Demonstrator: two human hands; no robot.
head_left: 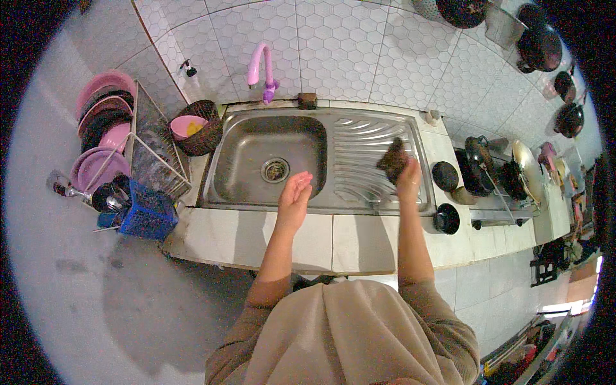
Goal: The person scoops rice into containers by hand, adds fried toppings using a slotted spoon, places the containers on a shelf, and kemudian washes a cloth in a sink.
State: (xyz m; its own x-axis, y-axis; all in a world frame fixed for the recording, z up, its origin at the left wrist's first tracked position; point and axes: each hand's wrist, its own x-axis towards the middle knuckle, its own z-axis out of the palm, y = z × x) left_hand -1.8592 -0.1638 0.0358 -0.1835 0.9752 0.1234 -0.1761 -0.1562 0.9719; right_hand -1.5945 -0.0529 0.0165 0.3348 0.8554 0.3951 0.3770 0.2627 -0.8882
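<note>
My right hand grips a crumpled dark brown cloth above the ribbed drainboard, toward its right side. The cloth hangs out past my fingers to the left; whether it touches the metal I cannot tell. My left hand is over the front right part of the steel sink basin, palm turned up, fingers loosely bent and holding nothing. Left of my fingers, the round drain shows in the basin floor. A pink and purple faucet rises behind the basin.
Left of the sink stand a dish rack with pink and purple bowls, a blue plastic basket and a dark woven basket. On the right are a small black bowl, and a stove with pans. More pans hang from the tiled wall.
</note>
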